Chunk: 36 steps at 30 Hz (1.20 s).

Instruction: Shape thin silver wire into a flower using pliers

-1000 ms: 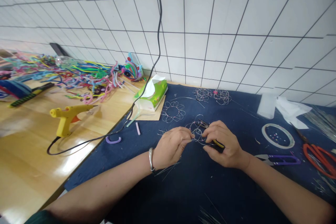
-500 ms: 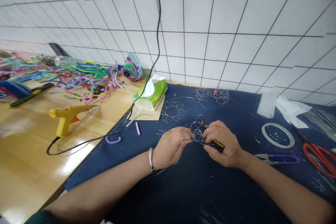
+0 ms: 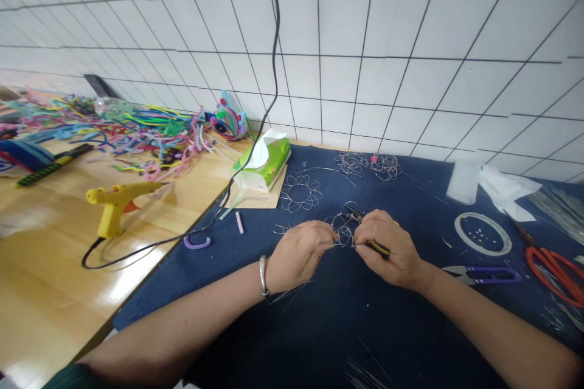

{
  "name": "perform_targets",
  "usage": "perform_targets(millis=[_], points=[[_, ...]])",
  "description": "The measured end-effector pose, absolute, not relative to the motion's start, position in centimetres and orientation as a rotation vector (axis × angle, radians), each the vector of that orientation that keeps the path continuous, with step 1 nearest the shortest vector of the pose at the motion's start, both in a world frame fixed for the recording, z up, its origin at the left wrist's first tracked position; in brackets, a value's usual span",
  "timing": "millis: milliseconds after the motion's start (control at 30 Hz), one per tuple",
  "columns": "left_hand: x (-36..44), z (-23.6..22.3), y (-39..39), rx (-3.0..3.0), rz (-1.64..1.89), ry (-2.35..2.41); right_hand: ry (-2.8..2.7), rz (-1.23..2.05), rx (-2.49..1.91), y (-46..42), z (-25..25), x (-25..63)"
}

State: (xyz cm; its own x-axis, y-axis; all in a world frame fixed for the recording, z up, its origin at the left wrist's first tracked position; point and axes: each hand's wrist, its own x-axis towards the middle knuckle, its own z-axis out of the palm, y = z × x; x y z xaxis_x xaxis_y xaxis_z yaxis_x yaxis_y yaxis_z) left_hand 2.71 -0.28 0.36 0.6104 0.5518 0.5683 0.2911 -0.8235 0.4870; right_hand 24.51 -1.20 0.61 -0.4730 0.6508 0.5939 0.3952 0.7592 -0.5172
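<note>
A looped piece of thin silver wire [image 3: 343,232] is held up between my two hands, over the dark blue cloth. My left hand [image 3: 298,255], with a silver bangle at the wrist, pinches its left side. My right hand [image 3: 390,250] is closed around pliers [image 3: 378,248] with yellow and black handles; their dark jaws point up and left behind the wire. Thumb and fingertip of that same hand also pinch the wire's right side. Behind the left hand lies a flower-shaped wire ring [image 3: 301,193].
Tangled wire shapes [image 3: 367,165] lie near the tiled wall. Rightward are a round dish [image 3: 458,237] with small beads, purple snips [image 3: 495,275] and orange-handled scissors [image 3: 552,273]. On the left sit a yellow glue gun [image 3: 114,203], its black cord crossing the cloth, and a green tissue pack [image 3: 269,164].
My right thumb has closed in against the wire, where it was a little apart from the fingers before. The left hand has barely shifted.
</note>
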Motion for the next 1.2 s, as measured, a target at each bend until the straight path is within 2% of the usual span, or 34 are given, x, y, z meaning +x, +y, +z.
perform_targets(millis=[633, 1200], points=[[2.86, 0.38, -0.29, 2.450, 0.989, 0.673, -2.000, 0.354, -1.010, -1.42, 0.39, 23.93], [2.70, 0.14, -0.21, 2.510, 1.062, 0.621, -2.091, 0.261, -0.852, -1.37, 0.50, 24.31]])
